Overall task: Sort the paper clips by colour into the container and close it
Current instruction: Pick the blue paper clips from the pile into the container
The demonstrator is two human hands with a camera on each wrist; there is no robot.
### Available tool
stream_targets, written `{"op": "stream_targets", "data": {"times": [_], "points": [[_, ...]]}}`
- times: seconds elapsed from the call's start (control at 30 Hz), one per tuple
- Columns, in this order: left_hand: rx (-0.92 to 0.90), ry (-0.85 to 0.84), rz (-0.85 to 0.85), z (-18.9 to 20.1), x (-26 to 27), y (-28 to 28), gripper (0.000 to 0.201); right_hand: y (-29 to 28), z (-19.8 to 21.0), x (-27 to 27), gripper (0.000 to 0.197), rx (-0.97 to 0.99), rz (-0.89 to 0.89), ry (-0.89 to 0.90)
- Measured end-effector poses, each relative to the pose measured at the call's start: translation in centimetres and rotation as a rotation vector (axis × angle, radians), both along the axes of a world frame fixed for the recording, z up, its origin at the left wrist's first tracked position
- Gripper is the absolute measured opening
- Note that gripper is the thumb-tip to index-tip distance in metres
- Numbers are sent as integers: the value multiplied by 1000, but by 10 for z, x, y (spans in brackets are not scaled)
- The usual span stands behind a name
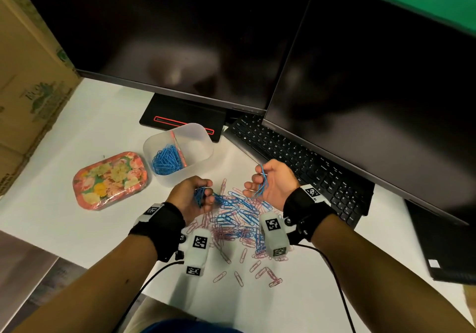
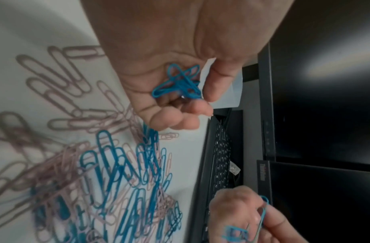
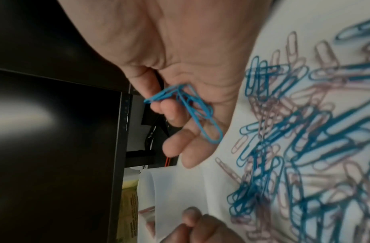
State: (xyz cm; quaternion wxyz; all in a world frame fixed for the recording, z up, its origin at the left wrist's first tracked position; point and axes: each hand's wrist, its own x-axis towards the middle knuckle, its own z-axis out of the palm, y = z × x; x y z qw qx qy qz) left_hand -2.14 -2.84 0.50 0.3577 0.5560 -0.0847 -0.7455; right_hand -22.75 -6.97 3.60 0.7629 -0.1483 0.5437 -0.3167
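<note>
A heap of blue and pink paper clips (image 1: pixel 238 220) lies on the white desk between my wrists. My left hand (image 1: pixel 199 195) hovers at the heap's left edge, fingers curled round a bunch of blue clips (image 2: pixel 179 83). My right hand (image 1: pixel 260 182) is raised at the heap's right, palm up, pinching several blue clips (image 3: pixel 190 106). The translucent container (image 1: pixel 202 139) stands behind the left hand; its left compartment holds blue clips (image 1: pixel 166 160) beside a pink divider. The floral lid (image 1: pixel 110 179) lies to its left.
Two dark monitors (image 1: pixel 360 95) stand at the back, and a black keyboard (image 1: pixel 296 162) lies just behind the right hand. A cardboard box (image 1: pixel 28 90) stands at the far left. Loose pink clips (image 1: pixel 268 276) are scattered toward me.
</note>
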Motion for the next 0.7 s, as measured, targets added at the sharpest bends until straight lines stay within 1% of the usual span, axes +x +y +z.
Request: {"op": "stream_targets", "data": {"times": [0.07, 0.1, 0.13, 0.17, 0.2, 0.23, 0.27, 0.33, 0.37, 0.4, 0.43, 0.57, 0.7], "points": [[21, -38, -18, -1, 0, 0, 17, 1, 2, 4, 34, 78, 36, 39], [15, -104, -48, -1, -1, 0, 23, 1, 0, 6, 38, 91, 81, 106], [-23, -227, -106, -2, -1, -1, 28, 3, 0, 8, 38, 74, 145, 199], [-98, -395, -196, -3, -2, -1, 32, 6, -2, 11, 33, 26, 232, 323], [-204, -599, -303, -6, -3, -1, 32, 8, -4, 14, 28, -32, 336, 445], [-336, -796, -422, -8, -5, 0, 28, 10, -5, 17, 26, -93, 447, 559], [-458, -937, -560, -10, -8, 2, 19, 12, -7, 20, 27, -157, 542, 676], [-615, -1115, -840, -15, -15, 6, 8, 16, -15, 22, 29, -302, 661, 935], [-649, -1185, -952, -17, -18, 7, 9, 19, -18, 21, 28, -344, 693, 1016], [-675, -1242, -1024, -19, -19, 8, 13, 23, -20, 20, 26, -371, 717, 1066], [-695, -1280, -1058, -20, -20, 7, 17, 26, -23, 17, 23, -391, 745, 1103], [-726, -1312, -1091, -25, -20, 7, 18, 34, -26, 7, 9, -486, 826, 1193], [-746, -1338, -1118, -27, -15, 10, 18, 38, -28, 4, 8, -499, 886, 1224]]}}
